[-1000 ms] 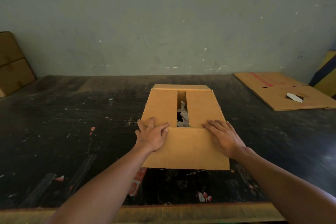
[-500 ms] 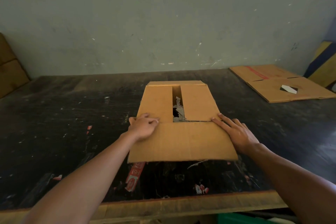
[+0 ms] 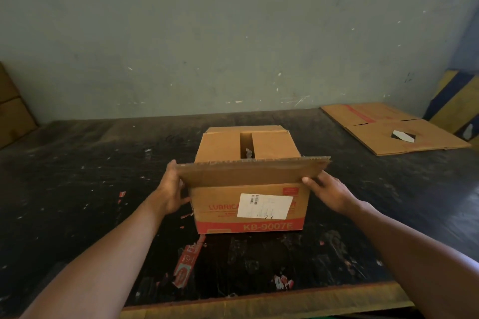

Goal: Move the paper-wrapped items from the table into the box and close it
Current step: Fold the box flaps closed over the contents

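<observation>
A brown cardboard box with red print and a white label stands on the dark table. Its two side flaps lie folded down with a narrow gap between them, and grey wrapping paper shows in that gap. The near flap sticks out towards me, raised roughly level. My left hand grips the flap's left end. My right hand holds its right end, fingertips under the edge. No wrapped items lie loose on the table.
A flattened cardboard sheet with a white slip lies at the back right. More cardboard leans at the far left and far right. Red sticker scraps lie near the table's front edge. A grey wall stands behind.
The near flap was pressed flat on the box top under both palms; now both hands hold its ends and it has lifted towards me, uncovering the box's printed front.
</observation>
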`<state>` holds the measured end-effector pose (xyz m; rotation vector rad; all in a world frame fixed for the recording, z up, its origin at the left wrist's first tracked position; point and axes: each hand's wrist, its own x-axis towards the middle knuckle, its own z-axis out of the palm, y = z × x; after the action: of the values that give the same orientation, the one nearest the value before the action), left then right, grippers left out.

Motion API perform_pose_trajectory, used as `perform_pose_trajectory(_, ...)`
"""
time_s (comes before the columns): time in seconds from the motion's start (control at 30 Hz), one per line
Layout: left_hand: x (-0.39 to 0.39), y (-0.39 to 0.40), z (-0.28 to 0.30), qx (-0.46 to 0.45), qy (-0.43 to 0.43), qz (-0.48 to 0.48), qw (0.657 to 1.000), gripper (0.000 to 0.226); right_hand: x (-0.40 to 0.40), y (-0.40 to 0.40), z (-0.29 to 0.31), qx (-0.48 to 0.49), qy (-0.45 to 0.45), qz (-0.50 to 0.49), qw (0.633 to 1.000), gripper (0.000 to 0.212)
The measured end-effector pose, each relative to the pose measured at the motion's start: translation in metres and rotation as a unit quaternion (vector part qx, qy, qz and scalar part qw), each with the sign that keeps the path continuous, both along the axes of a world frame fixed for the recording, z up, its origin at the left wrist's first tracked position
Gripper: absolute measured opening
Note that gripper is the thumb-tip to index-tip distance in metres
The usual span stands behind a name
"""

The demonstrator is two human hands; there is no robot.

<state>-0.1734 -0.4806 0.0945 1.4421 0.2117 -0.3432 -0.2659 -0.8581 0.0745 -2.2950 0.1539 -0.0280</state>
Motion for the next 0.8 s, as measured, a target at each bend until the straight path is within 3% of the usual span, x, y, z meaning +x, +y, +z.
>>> perform_pose_trajectory(0.1,-0.002,-0.011,-0.006,0.028,-0.045,0.04,0.998,0.07,0.009,0.005,0.006,0.033,0.009,-0.041,0.999,0.059)
perform_pose_trajectory(0.2,0.003,-0.024,-0.017,0.099,-0.073,0.064,0.99,0.078,0.021,0.01,0.014,0.041,0.006,-0.066,0.997,0.061)
perform_pose_trajectory(0.37,0.017,-0.035,-0.027,0.307,-0.112,0.086,0.941,0.058,0.036,0.014,0.019,-0.03,-0.01,-0.088,0.996,0.067)
perform_pose_trajectory(0.53,0.029,-0.038,-0.025,0.373,-0.101,0.02,0.922,0.076,0.047,0.017,0.009,-0.231,0.048,-0.05,0.97,0.05)
perform_pose_trajectory(0.8,0.072,-0.05,-0.018,0.445,-0.09,-0.065,0.889,0.079,0.101,0.014,0.026,-0.204,0.021,-0.039,0.978,0.034)
